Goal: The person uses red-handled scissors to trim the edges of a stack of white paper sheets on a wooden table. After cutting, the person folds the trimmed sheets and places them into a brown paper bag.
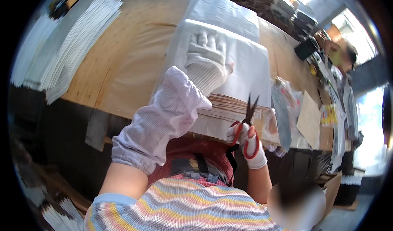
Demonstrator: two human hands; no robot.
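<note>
The white paper stack [245, 67] lies flat under the spread, gloved left hand [206, 57], so press firmly while the right hand [250, 143], closed on red-handled scissors [247, 120] just beside, works the near edge on the bench [118, 67].

Two gloved hands show: the left hand [206, 53] and the right hand [250, 145], so two white knit gloves. One pale sleeve cover [161, 120] sits on the left forearm. There is one pair of red-handled scissors [245, 126]. One wooden tabletop [123, 59] carries one stack of white sheets [241, 67] near the middle and one fanned pile of white sheets [69, 42] at the far left. One other person [344, 55] shows at the far right.
</note>
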